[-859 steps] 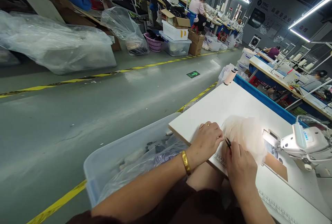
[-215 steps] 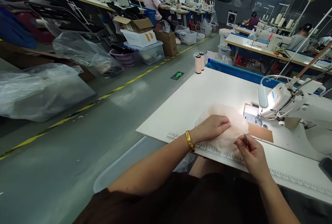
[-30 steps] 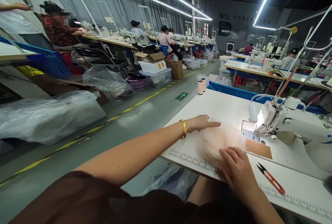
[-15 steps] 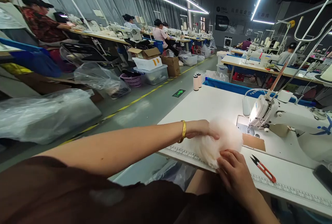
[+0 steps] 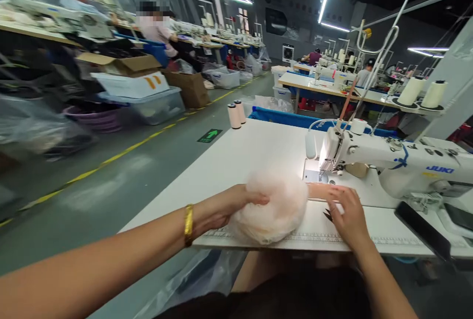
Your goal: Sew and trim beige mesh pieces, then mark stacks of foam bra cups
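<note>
A fluffy, pale cream-pink piece of fur-like material (image 5: 271, 208) rests over the front edge of the white table. My left hand (image 5: 236, 205) is closed on its left side, the thumb lying on top and the other fingers hidden by the fluff. To the right, my right hand (image 5: 345, 213) is held over the thread snips, fingers apart and slightly bent, somewhat blurred. Only the dark tips of the thread snips (image 5: 327, 215) show; the rest is hidden under that hand. A brown flat piece (image 5: 318, 191) lies just beyond, by the sewing machine's needle plate.
The white sewing machine (image 5: 391, 161) stands at the right of the table (image 5: 207, 166). A dark phone (image 5: 423, 230) lies near the right front. Two thread cones (image 5: 234, 116) stand at the far left corner. Boxes (image 5: 140, 87) line the aisle, with people at other machines behind.
My right hand has let go of the fluffy piece and moved right, over the thread snips. The left hand still holds the piece. The view has turned right.
</note>
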`<state>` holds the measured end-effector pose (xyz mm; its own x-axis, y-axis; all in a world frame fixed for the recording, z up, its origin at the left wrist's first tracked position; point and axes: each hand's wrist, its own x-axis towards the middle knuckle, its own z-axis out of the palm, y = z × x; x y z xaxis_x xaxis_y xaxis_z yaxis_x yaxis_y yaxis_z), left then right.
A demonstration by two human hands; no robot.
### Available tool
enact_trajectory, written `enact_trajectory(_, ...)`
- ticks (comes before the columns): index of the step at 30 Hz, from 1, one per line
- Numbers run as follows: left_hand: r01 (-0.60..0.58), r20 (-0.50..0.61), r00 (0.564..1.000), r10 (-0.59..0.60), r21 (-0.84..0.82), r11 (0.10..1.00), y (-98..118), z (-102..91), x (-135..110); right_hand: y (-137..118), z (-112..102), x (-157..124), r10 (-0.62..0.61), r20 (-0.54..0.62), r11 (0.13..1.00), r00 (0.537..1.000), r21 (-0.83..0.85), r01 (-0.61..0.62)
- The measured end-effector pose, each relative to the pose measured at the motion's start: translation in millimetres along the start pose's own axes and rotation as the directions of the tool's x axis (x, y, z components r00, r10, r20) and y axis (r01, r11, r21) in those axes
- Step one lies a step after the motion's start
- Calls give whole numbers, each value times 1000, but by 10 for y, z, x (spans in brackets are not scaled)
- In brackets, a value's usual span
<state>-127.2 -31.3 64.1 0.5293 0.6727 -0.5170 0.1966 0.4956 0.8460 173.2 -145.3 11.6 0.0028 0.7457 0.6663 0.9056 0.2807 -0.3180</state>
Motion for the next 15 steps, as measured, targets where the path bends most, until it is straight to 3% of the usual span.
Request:
enact_trajectory(3,16,-105,994,-20,-34,999,50,-16,-53,597,-202,220,262,-116,936,958,-212,-282)
enact_trajectory(6,-13,-159,987,1,-77,997,112,-16,-138,1037,-275,424,376,-94,881,922,-273,-388)
enact_trajectory(8,-29,-172,985,10,-108,994,146,-20,-212,1176,-300,485,440,-54,854,897,-285,-436)
enact_trajectory(11,-54,-191,981,20,-179,982,159,-37,-335,1122,-451,360,513,-88,807,854,-289,-515)
enact_trajectory(15,-103,-154,986,55,-323,941,128,-12,-506,643,-871,-154,533,-239,768,812,-266,-583)
